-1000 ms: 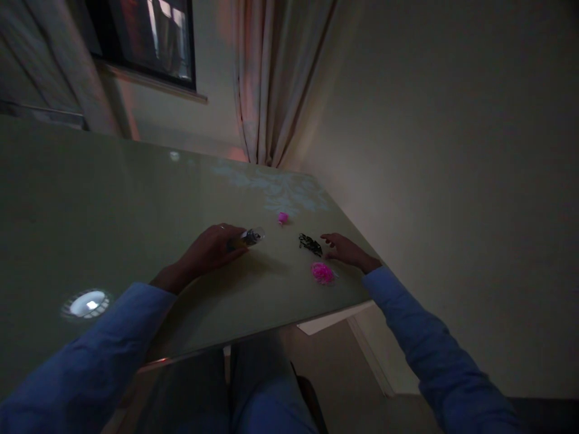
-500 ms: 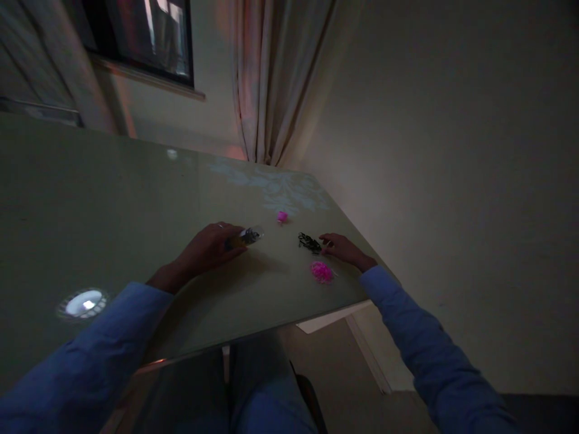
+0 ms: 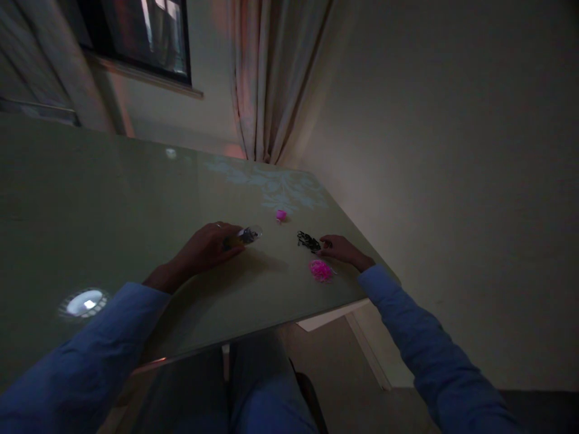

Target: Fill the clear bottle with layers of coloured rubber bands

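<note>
My left hand (image 3: 205, 246) is wrapped round a small clear bottle (image 3: 251, 234), which lies tilted on its side just above the table. Dark pieces show inside it, and its near part is hidden by my fingers. At the right, my right hand (image 3: 344, 250) has its thumb and fingers pinched together at the edge of a pile of thin black bands (image 3: 308, 242). Whatever is between those fingertips is too small and dark to make out. A pile of pink bands (image 3: 321, 271) lies just in front of the black ones. Farther back sits a small pink cap (image 3: 281, 215).
The glossy table (image 3: 226, 319) ends at a front edge close to my lap and at a right edge beside the wall (image 3: 452, 181). A curtain (image 3: 266, 84) hangs behind the far edge. A lamp reflection (image 3: 85, 303) shines on the tabletop at left.
My right fingers have drawn closer together at the edge of the black pile. My left hand holds the bottle almost as before; the view has shifted slightly.
</note>
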Available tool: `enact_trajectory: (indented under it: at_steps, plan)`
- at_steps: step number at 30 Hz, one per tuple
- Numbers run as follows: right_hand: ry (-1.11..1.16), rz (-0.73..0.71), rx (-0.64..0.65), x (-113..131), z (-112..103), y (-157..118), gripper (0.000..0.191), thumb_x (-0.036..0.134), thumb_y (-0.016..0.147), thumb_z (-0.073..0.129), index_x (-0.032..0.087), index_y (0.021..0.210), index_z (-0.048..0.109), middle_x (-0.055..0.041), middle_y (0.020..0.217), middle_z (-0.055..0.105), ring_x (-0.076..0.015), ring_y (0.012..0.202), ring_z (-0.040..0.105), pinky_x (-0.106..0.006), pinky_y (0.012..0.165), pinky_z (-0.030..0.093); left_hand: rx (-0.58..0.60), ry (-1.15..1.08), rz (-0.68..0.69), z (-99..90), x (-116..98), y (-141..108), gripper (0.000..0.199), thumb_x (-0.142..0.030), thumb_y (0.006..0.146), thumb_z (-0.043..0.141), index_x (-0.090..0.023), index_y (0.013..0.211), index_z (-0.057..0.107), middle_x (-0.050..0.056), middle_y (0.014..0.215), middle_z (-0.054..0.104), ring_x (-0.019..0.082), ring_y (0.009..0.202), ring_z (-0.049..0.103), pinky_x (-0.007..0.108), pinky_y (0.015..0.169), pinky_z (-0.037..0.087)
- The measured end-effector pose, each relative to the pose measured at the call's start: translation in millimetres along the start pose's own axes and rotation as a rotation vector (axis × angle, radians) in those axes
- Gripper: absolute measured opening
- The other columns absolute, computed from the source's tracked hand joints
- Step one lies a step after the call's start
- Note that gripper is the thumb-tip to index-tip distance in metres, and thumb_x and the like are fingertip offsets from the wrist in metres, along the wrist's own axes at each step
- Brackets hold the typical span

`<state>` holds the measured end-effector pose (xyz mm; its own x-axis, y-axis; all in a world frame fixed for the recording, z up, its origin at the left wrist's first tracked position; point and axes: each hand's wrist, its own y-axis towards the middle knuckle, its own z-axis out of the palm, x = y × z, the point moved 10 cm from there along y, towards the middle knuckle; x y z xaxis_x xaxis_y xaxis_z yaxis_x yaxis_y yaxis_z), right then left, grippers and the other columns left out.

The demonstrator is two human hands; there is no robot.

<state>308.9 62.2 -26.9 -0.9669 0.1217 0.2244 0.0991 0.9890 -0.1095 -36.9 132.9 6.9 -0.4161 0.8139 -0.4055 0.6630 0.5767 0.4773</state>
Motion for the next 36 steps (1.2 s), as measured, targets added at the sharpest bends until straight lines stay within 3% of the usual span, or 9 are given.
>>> enact_trajectory:
  at_steps: [4,7,16,19,23,29,36]
  plan:
    - [-0.036,-0.022,0.007,8.3,1.0,6.6,0.025,0.036,0.083,0.069,0.013,0.092,0.076,-0.0099,0.091,0.076,-0.0212,0.081,0.065,-0.026,0.066,0.039,0.005,0.002,0.005,0.3,-1.1,0.7,0.041,-0.048,0.088,0.059,-0.018,0.112,0.073,0.012,0.099,0.076,0.029,0.09,0.07,0.039,0.081,0.052]
    - [-0.044,-0.04,0.001,13.0,0.2,9.5,0.022,0.032,0.086,0.062,0.014,0.088,0.075,-0.0104,0.09,0.075,-0.0211,0.082,0.064,-0.026,0.068,0.037,0.007,0.018,0.005,0.7,-0.3,0.8,0.039,-0.047,0.088,0.059,-0.018,0.11,0.073,0.012,0.099,0.076,0.028,0.089,0.07,0.039,0.081,0.051]
    - [0.062,-0.033,0.035,11.9,-1.4,12.4,0.036,0.032,0.095,0.048,0.014,0.083,0.076,-0.009,0.081,0.077,-0.0193,0.074,0.067,-0.026,0.067,0.045,-0.015,0.002,0.035,1.2,1.1,-1.3,0.042,-0.05,0.089,0.058,-0.019,0.114,0.072,0.012,0.1,0.076,0.028,0.09,0.069,0.038,0.081,0.052]
    - [0.112,-0.013,0.044,6.5,-3.1,11.7,0.031,0.03,0.093,0.051,0.014,0.095,0.078,-0.0086,0.089,0.08,-0.0193,0.073,0.07,-0.026,0.069,0.05,-0.016,0.012,0.03,0.9,1.7,-1.5,0.042,-0.05,0.089,0.058,-0.019,0.114,0.072,0.012,0.101,0.076,0.027,0.09,0.07,0.038,0.082,0.052]
    - [0.116,0.003,-0.001,0.7,-10.4,7.8,0.032,0.032,0.085,0.065,0.015,0.109,0.078,-0.0116,0.103,0.08,-0.0242,0.087,0.073,-0.031,0.079,0.053,0.013,0.022,0.037,2.4,0.1,-1.0,0.039,-0.047,0.09,0.058,-0.021,0.114,0.072,0.011,0.1,0.076,0.028,0.091,0.07,0.038,0.082,0.052]
    - [0.079,-0.016,0.005,5.9,-4.6,5.6,0.036,0.037,0.073,0.078,0.016,0.102,0.079,-0.0071,0.091,0.079,-0.0239,0.084,0.07,-0.029,0.073,0.05,0.003,0.021,0.041,0.9,-1.1,-1.5,0.039,-0.048,0.09,0.058,-0.02,0.114,0.073,0.011,0.099,0.076,0.027,0.089,0.07,0.038,0.08,0.052]
    - [0.048,-0.031,-0.006,12.3,-1.4,11.8,0.029,0.034,0.076,0.076,0.017,0.099,0.081,-0.0064,0.088,0.079,-0.0232,0.083,0.069,-0.027,0.071,0.048,0.015,0.021,0.023,2.3,-0.7,-0.9,0.039,-0.046,0.089,0.059,-0.02,0.115,0.073,0.011,0.1,0.076,0.028,0.091,0.07,0.038,0.081,0.052]
